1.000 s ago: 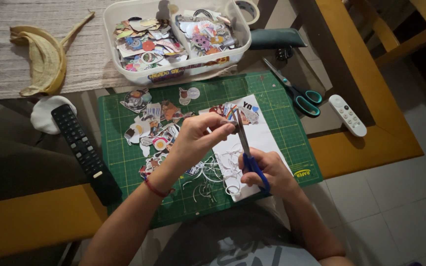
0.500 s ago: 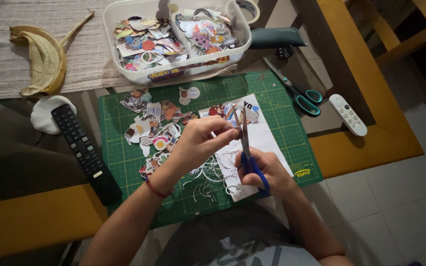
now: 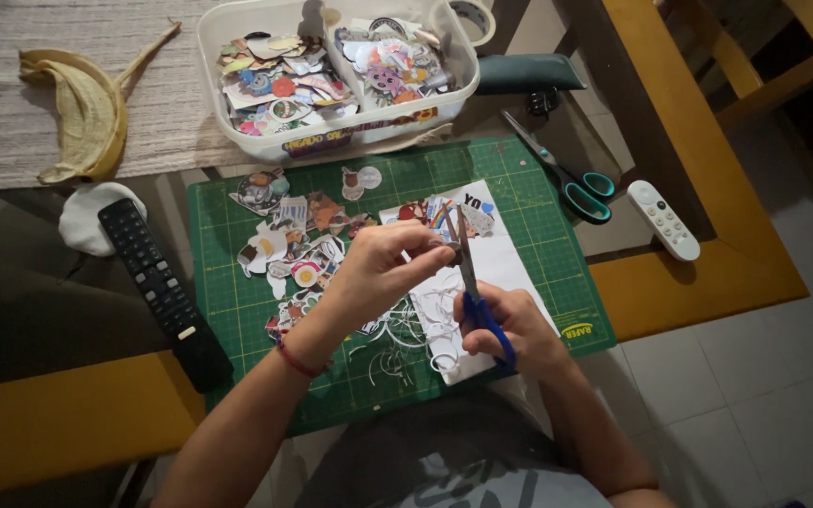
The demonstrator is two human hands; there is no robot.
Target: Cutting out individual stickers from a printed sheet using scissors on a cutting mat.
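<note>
Over the green cutting mat [image 3: 519, 188], left hand [image 3: 383, 268] pinches a paper cutout [image 3: 444, 246] between right hand's [image 3: 510, 325] blue-handled scissors [image 3: 470, 282].

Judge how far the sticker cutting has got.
Done: loose cut-out stickers cover the green cutting mat, and more fill the white tub. In hand: the left hand holds a small piece at the blue-handled scissors in the right hand. Left: the white sheet still shows uncut pictures.

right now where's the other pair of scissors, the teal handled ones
In the head view the teal-handled scissors lie on the table at the green cutting mat's upper right corner, just left of the white remote.
</note>
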